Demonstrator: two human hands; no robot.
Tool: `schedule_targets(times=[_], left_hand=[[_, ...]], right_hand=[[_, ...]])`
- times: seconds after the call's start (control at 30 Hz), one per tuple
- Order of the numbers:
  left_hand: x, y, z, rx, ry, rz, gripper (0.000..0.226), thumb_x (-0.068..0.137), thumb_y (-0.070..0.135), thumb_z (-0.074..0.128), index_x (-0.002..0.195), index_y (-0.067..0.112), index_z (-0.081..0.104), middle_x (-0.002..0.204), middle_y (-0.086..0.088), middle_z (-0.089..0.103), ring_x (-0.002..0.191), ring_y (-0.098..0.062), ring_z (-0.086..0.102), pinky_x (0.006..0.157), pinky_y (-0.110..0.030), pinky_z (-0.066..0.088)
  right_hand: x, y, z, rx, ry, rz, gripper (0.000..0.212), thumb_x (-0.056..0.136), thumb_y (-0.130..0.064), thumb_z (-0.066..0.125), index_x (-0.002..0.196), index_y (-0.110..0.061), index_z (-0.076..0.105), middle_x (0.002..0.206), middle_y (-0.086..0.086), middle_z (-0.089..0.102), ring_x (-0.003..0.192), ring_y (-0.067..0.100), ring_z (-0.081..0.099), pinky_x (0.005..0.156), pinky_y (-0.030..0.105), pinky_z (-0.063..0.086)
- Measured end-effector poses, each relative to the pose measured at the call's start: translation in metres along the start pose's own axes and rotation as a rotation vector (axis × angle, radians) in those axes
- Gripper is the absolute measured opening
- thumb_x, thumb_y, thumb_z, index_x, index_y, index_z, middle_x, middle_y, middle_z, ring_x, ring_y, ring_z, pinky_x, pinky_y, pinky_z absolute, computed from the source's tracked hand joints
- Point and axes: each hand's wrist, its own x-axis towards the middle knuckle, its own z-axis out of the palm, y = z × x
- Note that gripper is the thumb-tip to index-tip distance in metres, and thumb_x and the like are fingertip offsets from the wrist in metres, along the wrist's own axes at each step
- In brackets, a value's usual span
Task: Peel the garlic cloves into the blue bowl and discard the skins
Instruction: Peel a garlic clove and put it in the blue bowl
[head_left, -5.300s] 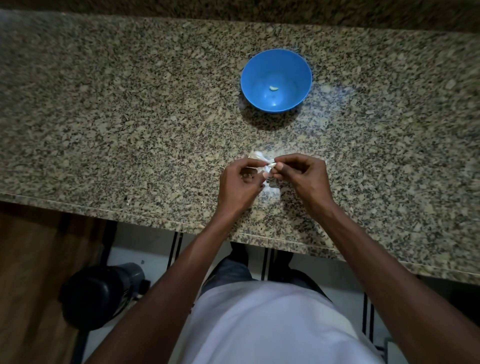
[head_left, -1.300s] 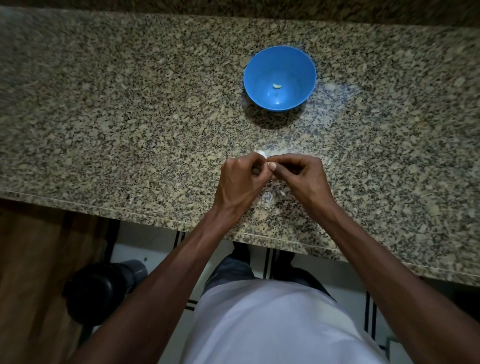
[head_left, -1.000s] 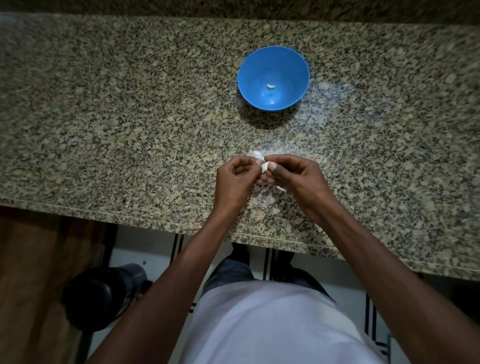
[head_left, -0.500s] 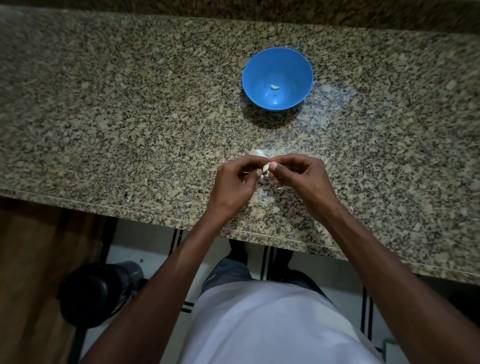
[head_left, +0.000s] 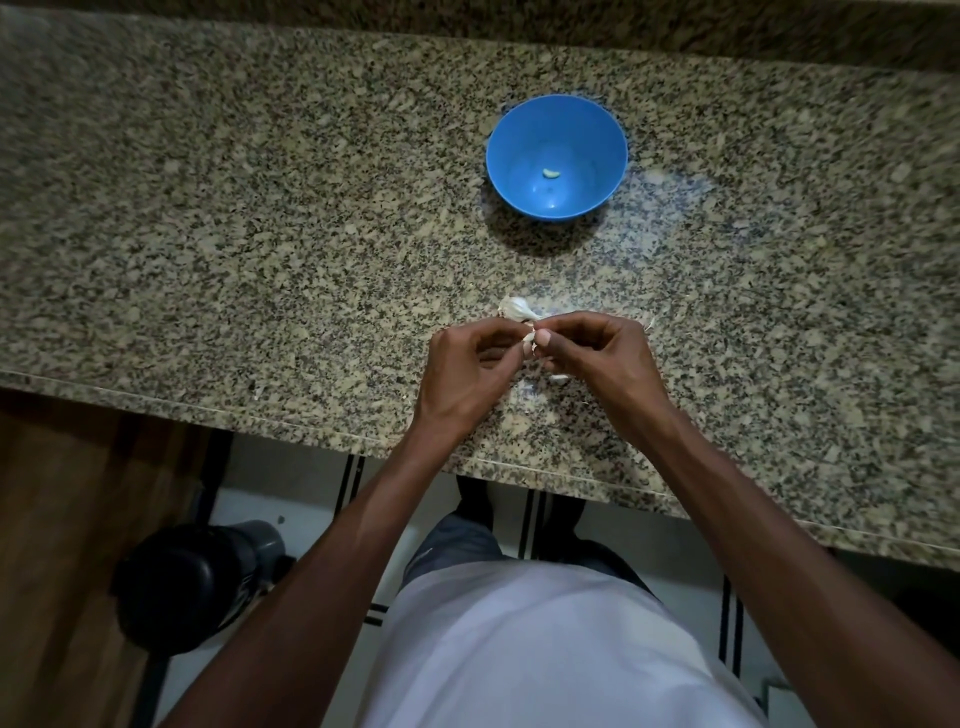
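Garlic clove, still partly skinned, sits pinched between both hands above the granite counter, near its front edge. It could slip from the fingertips and land among the loose skins below, since the hold looks slight. The left hand curls its fingers and thumb around the clove; the right hand meets it, thumb and forefinger nipping the skin. Further back, the blue bowl holds one peeled clove.
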Motion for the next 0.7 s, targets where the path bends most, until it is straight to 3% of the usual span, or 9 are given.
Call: schedule_targets(times=[0.13, 0.3, 0.5, 0.7], left_hand=[[-0.0006, -0.0016, 0.0005, -0.145, -0.027, -0.116, 0.027, 0.089, 0.021, 0.081, 0.113, 0.009, 0.078, 0.104, -0.005, 0.079, 0.093, -0.013, 0.077, 0.081, -0.039, 0.065], [-0.0011, 0.0034, -0.0006, -0.323, -0.035, -0.23, 0.028, 0.084, 0.024, 0.086, 0.104, 0.005, 0.078, 0.094, -0.009, 0.08, 0.089, -0.023, 0.079, 0.081, -0.044, 0.065], [-0.0021, 0.0081, -0.003, -0.592, -0.068, -0.412, 0.025, 0.087, 0.005, 0.08, 0.109, -0.006, 0.072, 0.096, -0.02, 0.078, 0.092, -0.032, 0.078, 0.086, -0.039, 0.064], [0.0041, 0.0063, -0.0033, -0.602, -0.141, -0.448, 0.025, 0.09, 0.005, 0.077, 0.111, -0.007, 0.072, 0.102, -0.021, 0.077, 0.096, -0.032, 0.077, 0.086, -0.034, 0.063]], right_hand=[[0.0012, -0.0002, -0.0009, -0.011, 0.015, -0.024, 0.019, 0.089, -0.011, 0.081, 0.106, -0.004, 0.079, 0.099, 0.007, 0.08, 0.09, 0.021, 0.077, 0.081, 0.034, 0.062], [0.0027, 0.0021, 0.0019, -0.211, 0.073, -0.124, 0.012, 0.089, -0.015, 0.082, 0.101, -0.013, 0.082, 0.095, -0.003, 0.081, 0.09, 0.015, 0.077, 0.083, 0.04, 0.065], [0.0023, 0.0039, 0.0031, -0.319, 0.093, -0.21, 0.012, 0.09, -0.013, 0.081, 0.101, -0.017, 0.083, 0.098, -0.007, 0.08, 0.092, 0.008, 0.076, 0.086, 0.037, 0.064], [0.0018, 0.0057, 0.0002, -0.274, 0.091, -0.211, 0.01, 0.091, -0.011, 0.079, 0.101, -0.013, 0.082, 0.097, -0.005, 0.08, 0.091, 0.01, 0.076, 0.086, 0.034, 0.063]])
